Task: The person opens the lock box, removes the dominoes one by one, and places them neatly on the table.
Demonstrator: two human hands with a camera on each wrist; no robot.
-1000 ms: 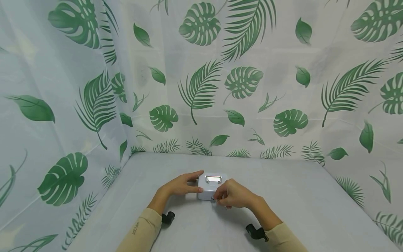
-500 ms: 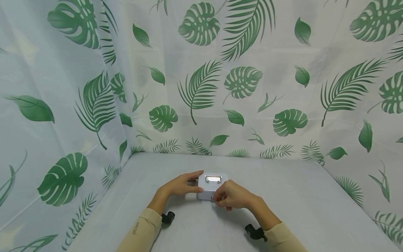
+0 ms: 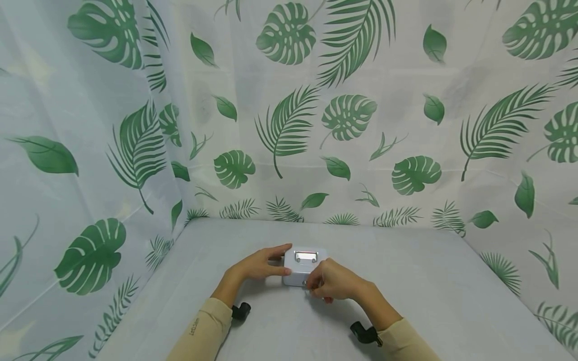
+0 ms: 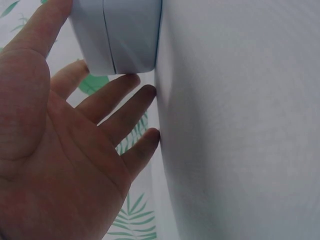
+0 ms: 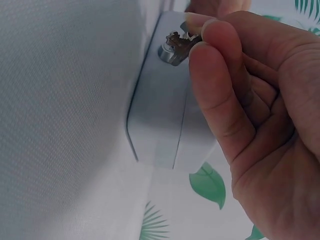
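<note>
A leaf-printed curtain point(image 3: 289, 115) walls the desk point(image 3: 429, 281) on the left, back and right, meeting it close behind the work. Bare grey desk surface lies to both sides of the hands and toward the near edge.

A small white cash box point(image 3: 301, 268) sits flat near the middle of the desk, well away from every curtain wall, its metal handle point(image 3: 306, 256) lying on the lid.

The left hand point(image 3: 262, 264) rests against the box's left side, fingers straight and spread, thumb on the upper edge.

The right hand point(image 3: 334, 281) is at the box's front face, its grip pressed together, thumb and forefinger pinching a small key point(image 5: 179, 40) seated in the lock point(image 5: 167, 52).
</note>
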